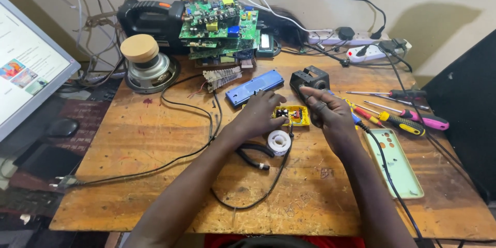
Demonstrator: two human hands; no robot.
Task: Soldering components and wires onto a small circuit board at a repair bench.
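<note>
Here I log a worn wooden tabletop. The left hand rests on the left end of a small yellow case near the middle of the tabletop, its fingers curled down onto it. The case lies open-side up and holds one small circuit board with dark parts. The right hand sits just beside the case's right end, gripping a soldering iron whose black cord runs back toward me; I cannot see the tip. One solder reel lies touching the near side of the case, with black-handled pliers just left of it. Behind the case: one blue plastic cover and one black stand. To the right I count four screwdrivers and one pale green phone case, lying hollow side up with nothing in it. At the back, a stack of green circuit boards, one loudspeaker and two power strips
</note>
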